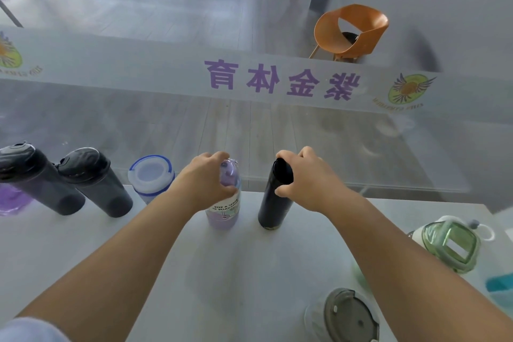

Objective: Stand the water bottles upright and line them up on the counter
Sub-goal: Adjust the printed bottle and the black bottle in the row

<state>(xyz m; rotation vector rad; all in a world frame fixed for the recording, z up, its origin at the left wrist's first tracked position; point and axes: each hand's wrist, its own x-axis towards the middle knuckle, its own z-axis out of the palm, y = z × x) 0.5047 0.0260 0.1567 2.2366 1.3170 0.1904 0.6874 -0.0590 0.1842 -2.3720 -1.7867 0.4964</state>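
On the white counter [249,264], my left hand [205,178] grips the top of an upright purple bottle [224,211] with a printed label. To its right, my right hand [308,178] holds the neck of an upright slim black bottle [273,203]. Left of them stand a clear bottle with a blue-rimmed white lid [151,178] and two dark shaker bottles [94,183] [36,180], all upright in a row along the glass. A purple bottle [12,200] shows partly at the far left edge.
A glass pane [249,119] with purple lettering rises right behind the row. At the right are a green-lidded bottle [449,247], a teal item [499,286] and a grey-lidded clear bottle [347,316] near the front. An orange chair [352,33] stands beyond the glass.
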